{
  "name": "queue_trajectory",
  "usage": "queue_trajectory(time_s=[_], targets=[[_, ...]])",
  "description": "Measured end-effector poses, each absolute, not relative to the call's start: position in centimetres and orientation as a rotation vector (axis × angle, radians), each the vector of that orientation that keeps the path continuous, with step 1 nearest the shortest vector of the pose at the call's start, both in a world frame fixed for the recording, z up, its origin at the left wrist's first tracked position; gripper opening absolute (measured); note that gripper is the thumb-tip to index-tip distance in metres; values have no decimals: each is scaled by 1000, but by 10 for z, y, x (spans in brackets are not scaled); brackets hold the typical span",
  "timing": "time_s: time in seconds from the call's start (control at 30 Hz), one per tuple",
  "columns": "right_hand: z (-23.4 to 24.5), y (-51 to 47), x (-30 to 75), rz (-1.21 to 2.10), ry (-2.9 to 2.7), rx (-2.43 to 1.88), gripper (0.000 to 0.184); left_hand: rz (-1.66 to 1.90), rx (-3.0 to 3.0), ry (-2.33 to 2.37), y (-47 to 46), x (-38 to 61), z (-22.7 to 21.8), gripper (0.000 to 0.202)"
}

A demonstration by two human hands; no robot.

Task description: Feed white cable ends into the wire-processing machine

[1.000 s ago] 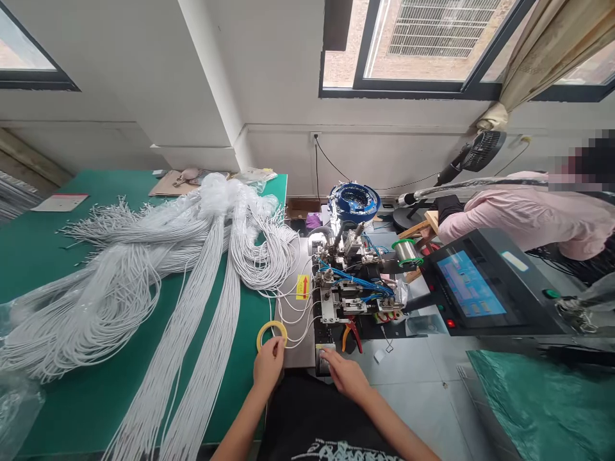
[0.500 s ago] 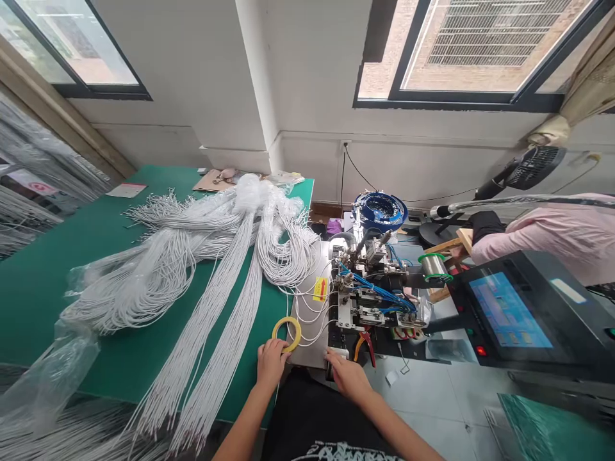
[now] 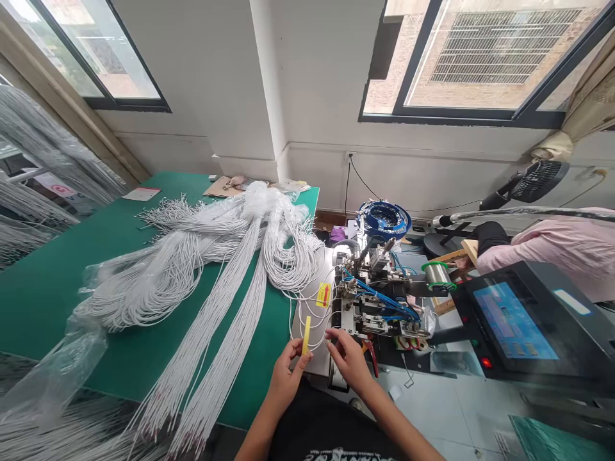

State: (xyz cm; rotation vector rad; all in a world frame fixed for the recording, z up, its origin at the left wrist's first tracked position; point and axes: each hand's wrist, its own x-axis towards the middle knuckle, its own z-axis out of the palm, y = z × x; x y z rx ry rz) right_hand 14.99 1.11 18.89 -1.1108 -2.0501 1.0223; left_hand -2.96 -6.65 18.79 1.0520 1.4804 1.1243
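My left hand grips a roll of yellow tape, turned edge-on so it looks like a narrow strip. Just right of it, my right hand hovers with fingers apart and slightly curled, holding nothing that I can see. Both hands are over the near end of a metal plate beside the machine. Several white cables loop across that plate toward the machine. Long bundles of white cable lie to the left, some wrapped in clear plastic.
A green table carries the cable bundles. Right of the machine are a solder wire spool and a touchscreen panel. Pliers lie at the machine's near edge. Another person's pink sleeve shows at the right, near a fan.
My left hand has raised the tape roll and turned it from face-on to edge-on. My right hand has lifted off the machine's near edge and opened. The view has shifted slightly.
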Motion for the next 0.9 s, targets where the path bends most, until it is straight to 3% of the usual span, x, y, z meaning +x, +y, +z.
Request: queue_trajectory(time_s=[0.2, 0.9], targets=[[243, 12, 146, 890, -2024, -933, 27, 1141, 1118, 1415, -61, -14, 211, 38], [242, -7, 151, 799, -1853, -979, 27, 1075, 1231, 1424, -58, 9, 222, 31]])
